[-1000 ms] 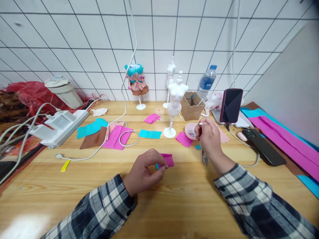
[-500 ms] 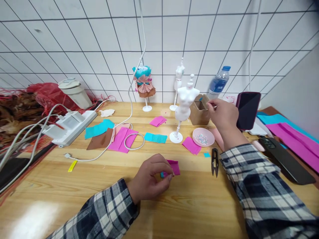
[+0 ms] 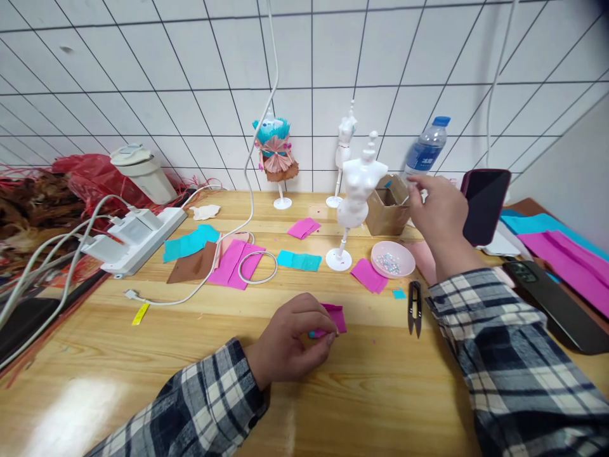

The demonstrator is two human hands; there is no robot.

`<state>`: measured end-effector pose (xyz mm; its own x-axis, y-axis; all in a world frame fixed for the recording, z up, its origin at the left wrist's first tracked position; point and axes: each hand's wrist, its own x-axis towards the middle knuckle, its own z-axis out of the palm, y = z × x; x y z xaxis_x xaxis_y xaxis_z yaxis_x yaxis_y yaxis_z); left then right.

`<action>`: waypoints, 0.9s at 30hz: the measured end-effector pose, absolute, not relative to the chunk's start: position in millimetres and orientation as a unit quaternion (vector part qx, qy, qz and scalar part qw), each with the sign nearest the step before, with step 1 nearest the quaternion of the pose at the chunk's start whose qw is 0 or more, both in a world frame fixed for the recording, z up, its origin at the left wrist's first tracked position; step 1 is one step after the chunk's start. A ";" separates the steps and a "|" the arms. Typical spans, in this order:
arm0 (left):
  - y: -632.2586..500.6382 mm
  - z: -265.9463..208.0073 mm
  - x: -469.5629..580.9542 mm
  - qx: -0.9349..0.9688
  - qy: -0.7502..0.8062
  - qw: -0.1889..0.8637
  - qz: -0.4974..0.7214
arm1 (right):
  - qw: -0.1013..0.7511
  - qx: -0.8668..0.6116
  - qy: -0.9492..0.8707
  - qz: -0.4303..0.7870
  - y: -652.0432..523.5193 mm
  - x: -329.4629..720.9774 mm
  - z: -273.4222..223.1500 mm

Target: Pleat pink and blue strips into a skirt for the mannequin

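Observation:
Low over the table's middle, my left hand (image 3: 297, 336) is closed in a pinch on a folded piece of pink crepe paper (image 3: 336, 317). A bit of blue shows at its edge under the fingers. My right hand (image 3: 440, 212) is raised beside a small brown cardboard box (image 3: 380, 221), thumb and forefinger pressed together. Whatever is between those fingertips is too small to make out. Left of the box stands a white mini dress form (image 3: 356, 197). Thread snips (image 3: 415, 309) and a pink dish (image 3: 392, 259) of small shiny beads lie below the right hand.
A decorated dress form (image 3: 276, 152) and a bare one (image 3: 343, 152) stand along the tiled wall. A white cable (image 3: 200, 293) crosses the left side near a power strip (image 3: 143, 241). Phones (image 3: 485, 206) and a water bottle (image 3: 428, 147) are on the right.
The view has shifted slightly. My right hand stays pinched by the cardboard box, with only a small movement. My left hand keeps its pinch on the pink crepe paper.

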<state>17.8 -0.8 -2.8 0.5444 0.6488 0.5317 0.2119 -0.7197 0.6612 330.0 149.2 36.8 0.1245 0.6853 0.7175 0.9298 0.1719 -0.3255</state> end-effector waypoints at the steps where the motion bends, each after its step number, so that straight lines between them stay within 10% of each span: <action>1: -0.5 -2.7 17.1 0.833 0.261 0.269 0.406 | 0.432 -0.622 -0.636 -0.149 143.2 325.7 40.3; 7: 1.1 -2.1 11.4 0.819 0.273 0.262 0.430 | 0.650 -0.511 -0.555 -0.091 49.4 264.1 37.5; 15: -2.7 -1.0 7.9 0.829 0.268 0.274 0.407 | 0.445 -0.492 -0.621 0.417 -27.4 212.6 2.3; 27: -1.1 -1.8 8.9 0.835 0.265 0.322 0.359 | 0.442 -0.440 -0.471 0.624 -31.7 199.4 -0.5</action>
